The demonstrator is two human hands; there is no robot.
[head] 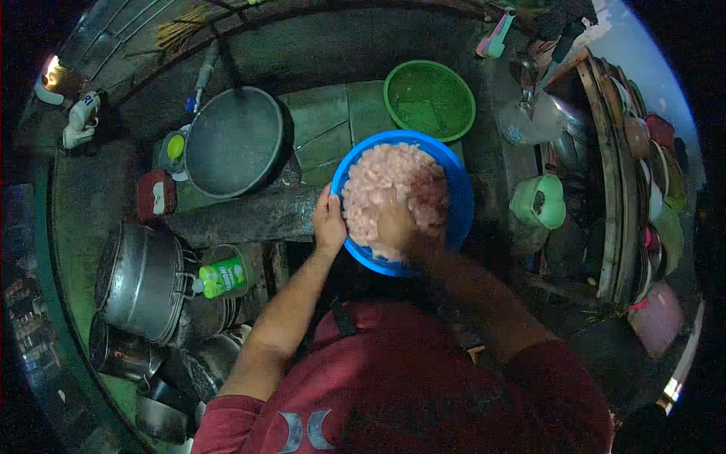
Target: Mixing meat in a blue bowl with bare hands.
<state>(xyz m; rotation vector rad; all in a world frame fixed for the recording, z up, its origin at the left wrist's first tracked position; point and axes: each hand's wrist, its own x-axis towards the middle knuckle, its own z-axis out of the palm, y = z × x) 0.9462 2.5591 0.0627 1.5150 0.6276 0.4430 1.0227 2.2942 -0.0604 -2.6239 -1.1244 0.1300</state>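
Note:
A blue plastic basin (pixel 466 198) holds a heap of pale pink pieces of raw meat (pixel 371 170), darker red towards the right. My left hand (pixel 329 222) grips the basin's left rim, thumb on top. Inside the basin, my right hand (pixel 397 224) is pressed into the meat; it is blurred and its fingertips are partly hidden, so whether it holds any pieces does not show. Just behind the basin stands a green plastic colander (pixel 429 101). A large round grey basin (pixel 233 142) is at the back left, below a tap (pixel 201 85).
Metal pots (pixel 144 284) and a green-labelled soap pouch (pixel 222 278) crowd the left. A dark red container (pixel 155 194) sits beside the grey basin. On the right are a pale green plastic container (pixel 539 201) and a wooden rack (pixel 610 170) with dishes. A tiled ledge (pixel 320 122) runs behind.

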